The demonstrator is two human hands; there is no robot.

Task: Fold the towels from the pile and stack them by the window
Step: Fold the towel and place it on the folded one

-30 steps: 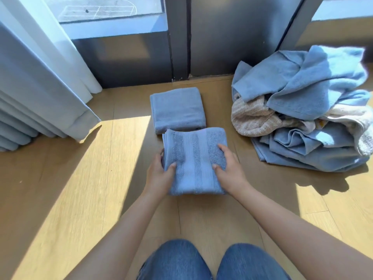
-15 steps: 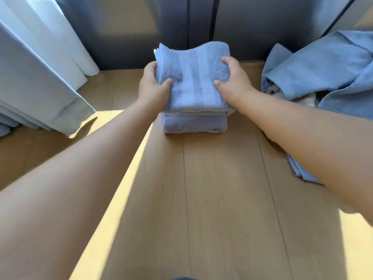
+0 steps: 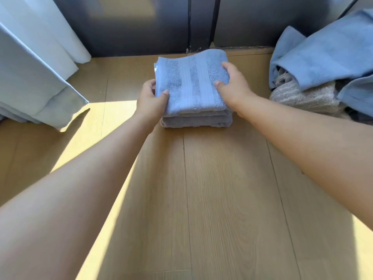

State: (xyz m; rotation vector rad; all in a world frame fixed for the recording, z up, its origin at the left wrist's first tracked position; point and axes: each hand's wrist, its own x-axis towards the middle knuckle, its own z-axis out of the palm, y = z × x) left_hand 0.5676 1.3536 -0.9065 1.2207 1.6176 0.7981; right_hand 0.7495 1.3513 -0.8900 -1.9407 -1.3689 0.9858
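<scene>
To your left, the white curtain (image 3: 36,77) hangs down to the wooden floor (image 3: 222,199), well apart from the stack. To your right, the unfolded pile (image 3: 323,67) of blue and beige towels lies against the dark window frame (image 3: 201,23), near the stack but not touching it.

The folded blue towel (image 3: 191,85) rests on the lower folded towel (image 3: 195,121), just in front of the window frame, edges roughly aligned.

Both arms are extended forward. Your left hand (image 3: 150,102) grips the upper towel's near-left corner, thumb on top, fingers curled round the edge. Your right hand (image 3: 234,85) grips its right edge, thumb pressed on the top face.
</scene>
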